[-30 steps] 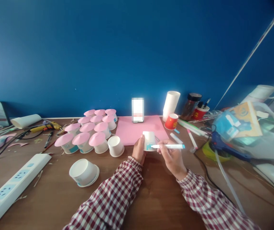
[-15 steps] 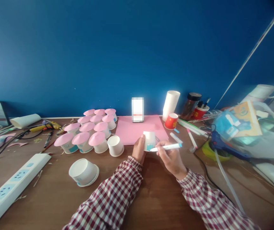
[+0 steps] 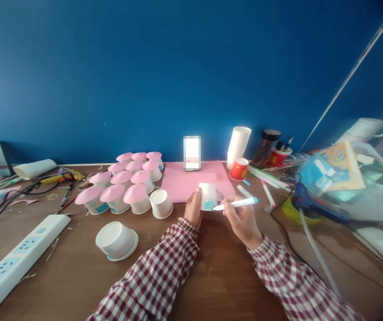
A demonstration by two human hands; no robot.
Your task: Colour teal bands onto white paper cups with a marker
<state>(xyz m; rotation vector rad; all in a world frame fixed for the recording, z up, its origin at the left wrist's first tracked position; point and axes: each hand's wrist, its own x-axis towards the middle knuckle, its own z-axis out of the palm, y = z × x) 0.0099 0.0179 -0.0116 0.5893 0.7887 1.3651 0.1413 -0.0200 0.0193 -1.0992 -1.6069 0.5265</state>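
Observation:
My left hand (image 3: 194, 208) grips a small white paper cup (image 3: 207, 195) that stands upside down on the brown table (image 3: 77, 276), at the near edge of a pink paper sheet (image 3: 181, 180). A patch of blue colour shows low on the cup's side. My right hand (image 3: 243, 220) pinches a white marker with a blue end (image 3: 236, 204), its tip touching the cup's lower right edge. Both sleeves are red-and-white check.
Several inverted cups with pink tops (image 3: 124, 185) cluster at left, with a plain cup (image 3: 161, 203) beside them and a bigger one (image 3: 116, 240) on its side. A power strip (image 3: 17, 258), glue gun (image 3: 60, 177), red cup (image 3: 239, 169), cup stack (image 3: 239, 143), loose markers (image 3: 268, 194) and a cluttered bag (image 3: 335, 178) surround.
The marker has tilted slightly, its blue end rising and its tip shifting a little along the cup's lower edge. The left hand and the cup stay put.

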